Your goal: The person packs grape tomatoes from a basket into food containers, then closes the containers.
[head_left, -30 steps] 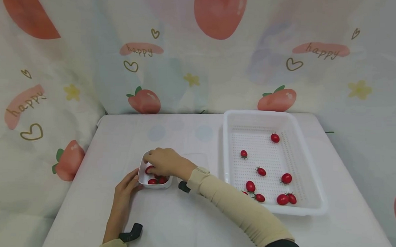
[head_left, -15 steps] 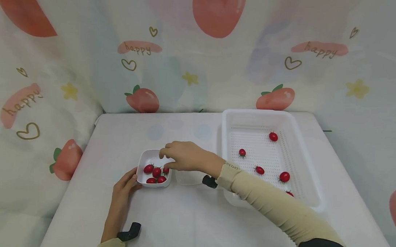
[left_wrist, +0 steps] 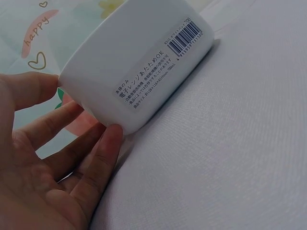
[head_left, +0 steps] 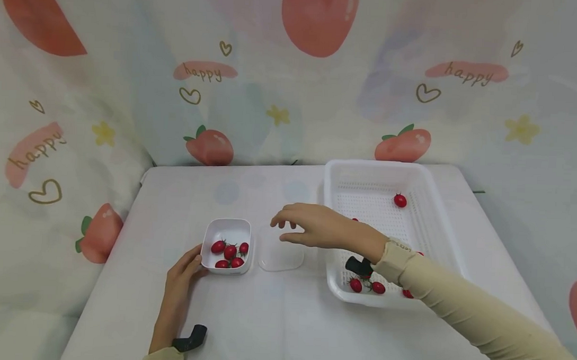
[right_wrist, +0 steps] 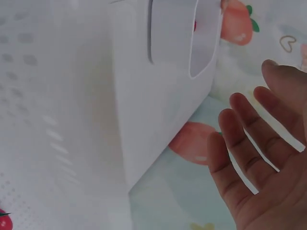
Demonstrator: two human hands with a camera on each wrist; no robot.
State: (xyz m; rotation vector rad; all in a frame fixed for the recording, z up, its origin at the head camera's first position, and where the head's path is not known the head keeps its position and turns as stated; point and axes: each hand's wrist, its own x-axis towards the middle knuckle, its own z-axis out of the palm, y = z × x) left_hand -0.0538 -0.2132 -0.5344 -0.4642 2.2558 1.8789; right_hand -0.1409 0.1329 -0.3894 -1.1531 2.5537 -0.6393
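Note:
In the head view, a small white container (head_left: 227,228) with several cherry tomatoes (head_left: 230,251) inside stands on the left half of the table. My left hand (head_left: 182,274) touches its left side. The left wrist view shows the thumb at the rim and fairly straight fingertips against the printed outer wall. My right hand (head_left: 311,226) is in the air between the container and a white perforated basket (head_left: 328,202), palm down. Its fingers are spread and slightly bent, with nothing in them. More cherry tomatoes (head_left: 378,287) lie in the basket, some hidden by the right forearm.
A clear, flat lid (head_left: 281,260) lies on the white tablecloth (head_left: 264,327) beside the container, partly below the right hand. Behind the table hangs a printed curtain (head_left: 319,107). A lone cherry tomato (head_left: 400,200) sits toward the basket's back.
My right hand has come out of the white container and moved right, over the lid and toward the basket. The tomatoes in the container are now uncovered. My left hand has stayed at the container.

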